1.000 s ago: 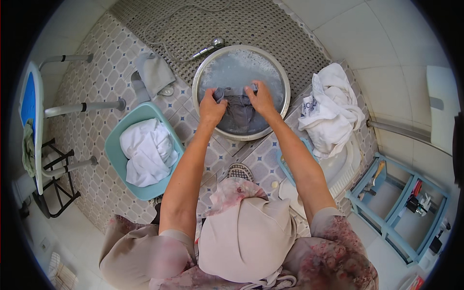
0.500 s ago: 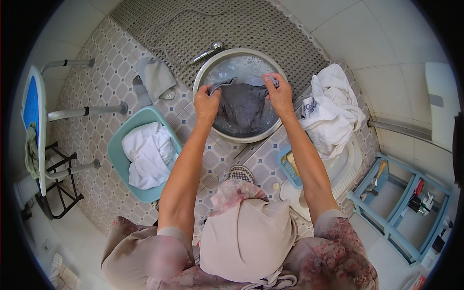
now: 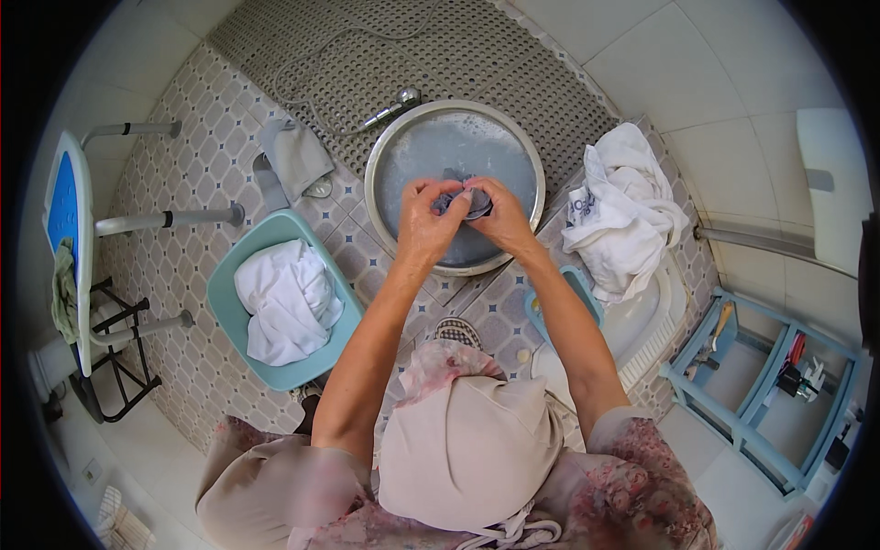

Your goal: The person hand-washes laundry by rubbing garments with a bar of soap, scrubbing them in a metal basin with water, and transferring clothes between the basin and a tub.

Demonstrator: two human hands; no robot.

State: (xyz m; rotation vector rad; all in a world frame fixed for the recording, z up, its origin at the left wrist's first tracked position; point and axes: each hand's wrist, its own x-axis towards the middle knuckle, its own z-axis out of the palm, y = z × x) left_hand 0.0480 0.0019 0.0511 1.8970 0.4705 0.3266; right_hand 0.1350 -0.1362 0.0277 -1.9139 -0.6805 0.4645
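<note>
Both hands are close together over a round metal basin of cloudy grey water. My left hand and my right hand are closed on a bunched dark grey cloth garment. Most of it is hidden between the fingers and in the water, so its kind does not show. To the left stands a teal plastic tub with a white cloth in it. White laundry lies heaped to the right of the basin.
A shower head with its hose lies on a perforated mat behind the basin. A grey cloth is on the floor at left, near a blue-topped stool. Blue shelving stands at right; a small blue basket is behind my right forearm.
My hands have come together and nearer to me, gathering the grey garment that was spread between them into a bunch. Suds in the basin look fewer.
</note>
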